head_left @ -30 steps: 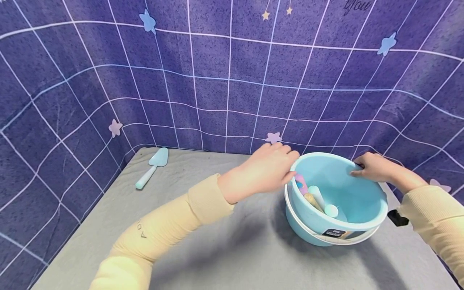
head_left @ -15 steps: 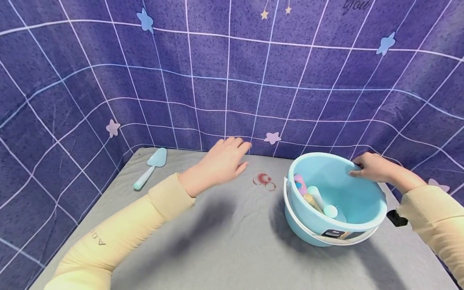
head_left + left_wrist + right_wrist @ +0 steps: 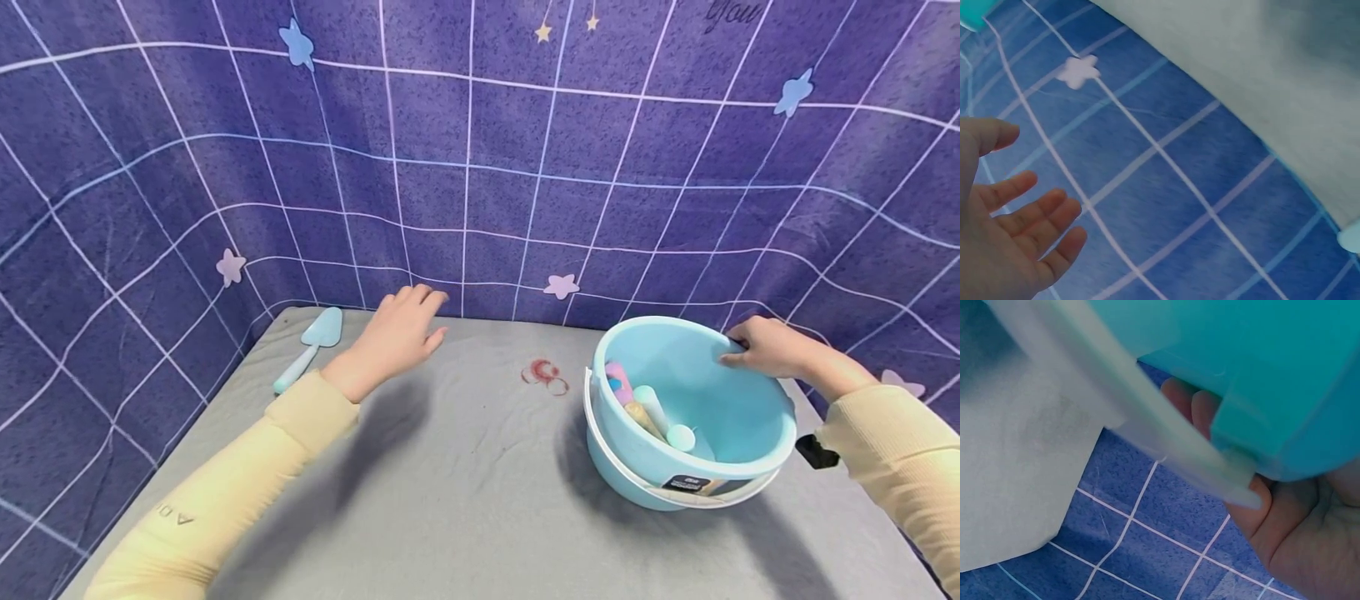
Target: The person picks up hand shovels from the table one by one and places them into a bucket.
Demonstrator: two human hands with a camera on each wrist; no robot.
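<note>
A light blue bucket (image 3: 637, 467) with a white handle (image 3: 596, 425) stands at the right in the head view. My right hand (image 3: 767, 347) grips its back right rim; in the right wrist view fingers (image 3: 1207, 409) curl round the bucket's edge. Inside lie a pink piece (image 3: 618, 379), a tan piece (image 3: 643, 418) and a light blue-green rod (image 3: 651, 407) with a round end. My left hand (image 3: 397, 333) hovers over the cloth, holding nothing, its fingers relaxed. Left of it lies a light blue trowel (image 3: 324, 327) with a pale handle.
Grey cloth (image 3: 465, 483) covers the surface. A red printed mark (image 3: 543, 372) shows on it left of the bucket. A purple gridded curtain (image 3: 420, 183) rises behind and on both sides. A small black object (image 3: 816, 451) sits by the right sleeve.
My left hand has let go of the bucket's left rim and moved left toward the trowel, uncovering the red mark. The right hand keeps its grip; the bucket stays in place.
</note>
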